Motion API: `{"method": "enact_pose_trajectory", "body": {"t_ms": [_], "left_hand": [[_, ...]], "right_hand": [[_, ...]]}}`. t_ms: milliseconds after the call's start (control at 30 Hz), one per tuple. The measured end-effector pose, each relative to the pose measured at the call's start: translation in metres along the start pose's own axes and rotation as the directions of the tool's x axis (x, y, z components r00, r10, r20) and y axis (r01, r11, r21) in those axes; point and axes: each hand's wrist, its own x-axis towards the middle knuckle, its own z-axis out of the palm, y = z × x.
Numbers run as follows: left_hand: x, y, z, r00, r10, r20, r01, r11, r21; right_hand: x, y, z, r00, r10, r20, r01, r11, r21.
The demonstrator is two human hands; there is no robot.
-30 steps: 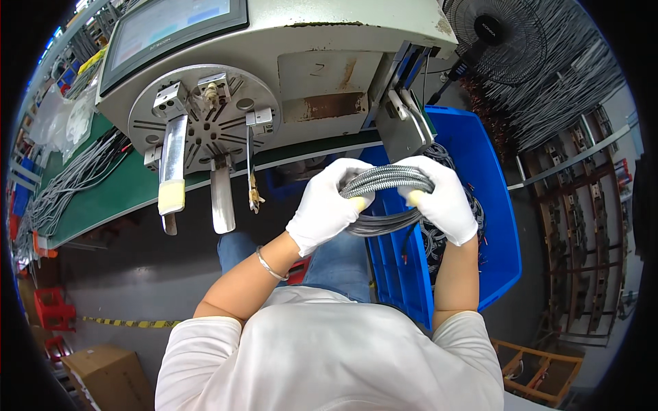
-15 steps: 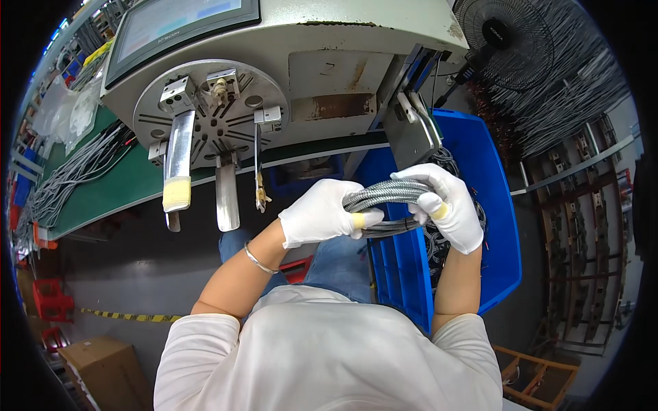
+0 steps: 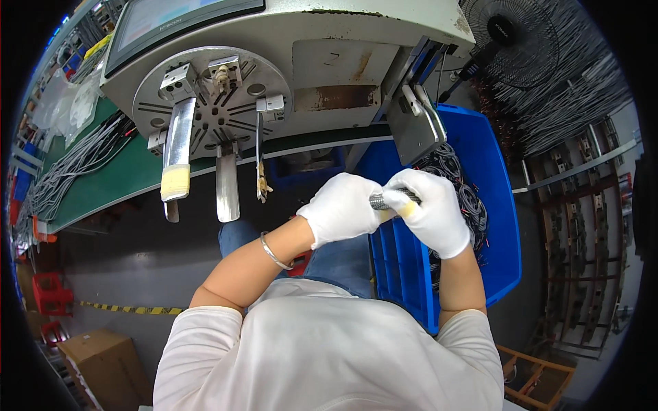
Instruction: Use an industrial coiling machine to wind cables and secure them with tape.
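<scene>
The biggest thing before me is the pale, paint-chipped winding machine (image 3: 418, 20), with one dark handwritten mark on its front panel. Beside it on the right stands a deep blue plastic bin (image 3: 505, 236) heaped with dark coiled cables (image 3: 449, 168); its near-left wall rises just under the right hand. The green counter (image 3: 75, 195) runs below the machine on the left, grey loose cables (image 3: 89, 164) strewn over it. Grey floor (image 3: 137, 264) opens between the counter's edge and the person's left arm, giving that elbow room.

On the machine's face sits a slotted metal disc (image 3: 214, 113) whose blades point down toward the person, the taped blade (image 3: 175, 179) among them; all stay apart from the hands. A black fan (image 3: 507, 34) carries light lettering on its hub, and the touchscreen (image 3: 147, 27) bears small pale lettering on its bezel.

Both hands wear white gloves. The left grip (image 3: 346, 205) and the right grip (image 3: 433, 214) are clenched together around a bundle of grey braided cable (image 3: 378, 201), mostly covered by the fingers, held out before the lap near the bin's left wall. The smallest thing I notice is a silver bangle (image 3: 275, 253) on the left forearm.
</scene>
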Motion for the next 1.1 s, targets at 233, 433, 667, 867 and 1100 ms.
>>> {"method": "enact_pose_trajectory", "body": {"t_ms": [233, 433, 667, 867, 1100], "left_hand": [[0.002, -0.011, -0.008, 0.974, 0.229, 0.002, -0.228, 0.973, -0.019], [-0.001, 0.006, 0.000, 0.999, 0.041, -0.016, -0.043, 0.991, -0.128], [0.003, -0.010, 0.000, 0.972, 0.233, 0.030, -0.220, 0.948, -0.229], [0.011, 0.010, 0.003, 0.985, 0.172, -0.017, -0.157, 0.931, 0.331], [-0.012, 0.034, 0.018, 0.956, 0.239, -0.170, -0.092, 0.795, 0.600]], "right_hand": [[-0.001, 0.004, -0.004, 0.985, 0.167, -0.031, -0.166, 0.986, 0.033], [0.009, 0.002, -0.002, 0.990, 0.114, -0.088, -0.106, 0.990, 0.094], [0.006, 0.005, -0.017, 0.984, 0.169, -0.058, -0.160, 0.979, 0.126], [0.013, -0.015, -0.029, 0.923, -0.043, 0.383, 0.220, 0.874, -0.433], [0.007, 0.001, -0.019, 0.960, 0.006, 0.278, 0.139, 0.856, -0.499]]}}
